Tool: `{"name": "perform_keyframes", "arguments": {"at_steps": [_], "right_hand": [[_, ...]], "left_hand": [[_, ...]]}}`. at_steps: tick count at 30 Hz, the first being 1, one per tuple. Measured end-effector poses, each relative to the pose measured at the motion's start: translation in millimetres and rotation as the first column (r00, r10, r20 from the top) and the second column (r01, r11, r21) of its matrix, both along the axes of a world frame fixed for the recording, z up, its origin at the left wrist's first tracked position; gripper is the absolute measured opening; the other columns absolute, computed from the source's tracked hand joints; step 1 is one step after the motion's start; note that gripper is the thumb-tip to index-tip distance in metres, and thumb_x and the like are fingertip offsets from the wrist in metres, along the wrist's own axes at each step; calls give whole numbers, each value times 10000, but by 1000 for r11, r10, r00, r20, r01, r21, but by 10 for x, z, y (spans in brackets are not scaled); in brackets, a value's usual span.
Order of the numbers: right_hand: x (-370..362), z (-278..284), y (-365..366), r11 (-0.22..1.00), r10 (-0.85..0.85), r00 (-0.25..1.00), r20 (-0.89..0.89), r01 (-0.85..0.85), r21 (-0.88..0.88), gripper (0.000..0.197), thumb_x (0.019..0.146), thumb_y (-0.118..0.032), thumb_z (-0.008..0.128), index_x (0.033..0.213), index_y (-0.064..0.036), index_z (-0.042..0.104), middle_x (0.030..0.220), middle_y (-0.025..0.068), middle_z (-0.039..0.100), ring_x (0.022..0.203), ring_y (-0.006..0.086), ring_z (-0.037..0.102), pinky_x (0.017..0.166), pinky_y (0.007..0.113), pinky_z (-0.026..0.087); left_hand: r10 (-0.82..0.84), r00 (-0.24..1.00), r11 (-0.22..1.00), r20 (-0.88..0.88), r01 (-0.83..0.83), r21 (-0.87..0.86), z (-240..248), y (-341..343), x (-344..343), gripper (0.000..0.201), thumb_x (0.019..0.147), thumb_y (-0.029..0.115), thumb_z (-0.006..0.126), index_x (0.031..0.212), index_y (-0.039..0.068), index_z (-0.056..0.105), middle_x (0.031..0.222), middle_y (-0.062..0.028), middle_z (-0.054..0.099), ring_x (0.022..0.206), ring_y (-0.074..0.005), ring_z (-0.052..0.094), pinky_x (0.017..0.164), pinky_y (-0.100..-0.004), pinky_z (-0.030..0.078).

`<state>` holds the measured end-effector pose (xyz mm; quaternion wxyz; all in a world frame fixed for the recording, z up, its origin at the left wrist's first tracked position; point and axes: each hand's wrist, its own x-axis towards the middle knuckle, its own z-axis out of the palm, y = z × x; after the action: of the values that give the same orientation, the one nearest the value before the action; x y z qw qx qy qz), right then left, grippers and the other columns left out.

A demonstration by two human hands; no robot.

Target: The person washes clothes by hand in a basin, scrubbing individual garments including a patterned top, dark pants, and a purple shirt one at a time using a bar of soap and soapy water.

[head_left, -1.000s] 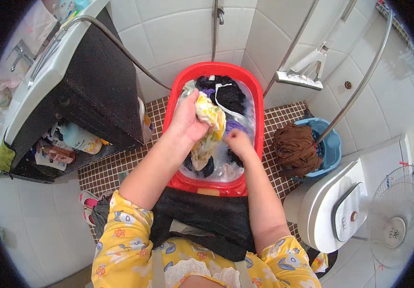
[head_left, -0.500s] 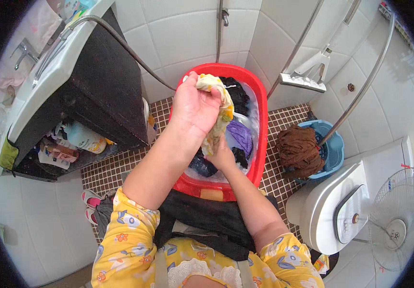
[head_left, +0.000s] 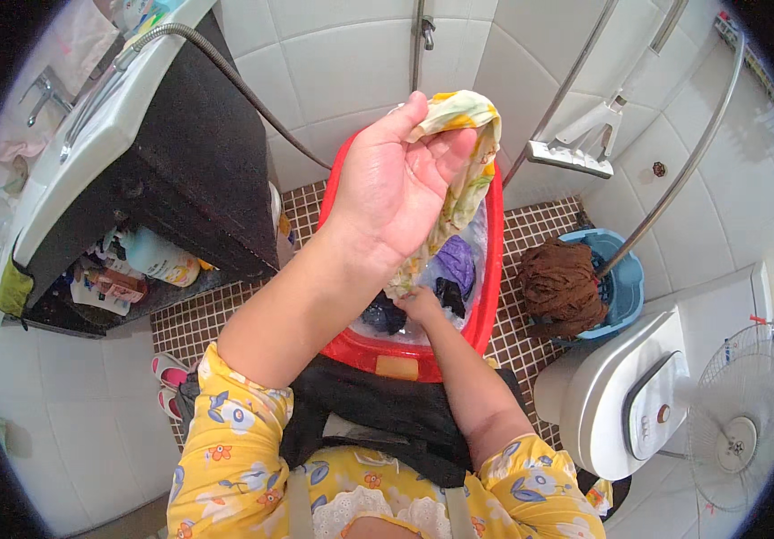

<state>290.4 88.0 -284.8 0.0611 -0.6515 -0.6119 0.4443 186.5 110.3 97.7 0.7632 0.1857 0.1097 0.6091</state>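
A wet white cloth with yellow and green patches (head_left: 465, 214) hangs stretched between my two hands above a red tub (head_left: 495, 296). My left hand (head_left: 393, 184), palm turned up, grips its upper end, which folds over the fingers. Lower down, near the tub's front, my right hand (head_left: 419, 307) is closed on the cloth's bottom end. Inside the tub are soapy water, a purple garment (head_left: 456, 262) and dark clothes (head_left: 381, 314). My left forearm and hand hide the tub's left part.
On the right stand a blue basin (head_left: 625, 269) with a brown mop head (head_left: 559, 286), a white toilet (head_left: 625, 404) and a fan (head_left: 735, 445). A black cabinet (head_left: 198, 153) with a sink is at left. A squeegee mop (head_left: 569, 158) leans by the wall; pink shoes (head_left: 169, 373) lie at lower left.
My left hand has risen away from me and slightly right, drawing the cloth out longer. My right hand has shifted slightly nearer me with the lower end.
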Motion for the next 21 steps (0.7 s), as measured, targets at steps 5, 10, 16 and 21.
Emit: {"name": "perform_keyframes", "arguments": {"at_steps": [5, 10, 16, 21], "right_hand": [[160, -348, -9, 959, -173, 942, -287, 228, 170, 727, 684, -296, 776, 1289, -29, 474, 1284, 193, 499, 1176, 318, 502, 976, 364, 415], [-33, 246, -31, 863, -447, 350, -823, 412, -294, 448, 800, -140, 650, 1221, -153, 496, 967, 9, 613, 684, 110, 554, 516, 253, 403], [308, 592, 192, 763, -627, 491, -605, 544, -350, 385, 742, -46, 616, 1122, -79, 568, 922, 67, 646, 755, 154, 613, 571, 276, 455], [370, 1496, 81, 839, -488, 399, -777, 459, -291, 287, 758, 28, 550, 1040, -10, 584, 978, 117, 650, 853, 221, 640, 760, 322, 519]], "left_hand": [[-102, 993, 993, 62, 98, 71, 158, -129, 230, 250, 958, 197, 461, 1029, -35, 520, 999, -155, 624, 827, -197, 640, 777, -281, 543], [-103, 992, 982, 77, 89, 167, 144, -8, 58, 322, 977, 195, 411, 1090, -90, 509, 1097, -212, 603, 928, -236, 652, 809, -273, 566], [53, 998, 992, -27, -49, 118, -118, 392, 122, 212, 952, 195, 476, 1011, -5, 515, 974, -142, 624, 810, -211, 641, 712, -304, 551], [173, 947, 984, -271, -156, 83, -748, 662, 53, 183, 949, 191, 492, 1010, 21, 514, 977, -128, 624, 818, -213, 642, 678, -301, 551]]}}
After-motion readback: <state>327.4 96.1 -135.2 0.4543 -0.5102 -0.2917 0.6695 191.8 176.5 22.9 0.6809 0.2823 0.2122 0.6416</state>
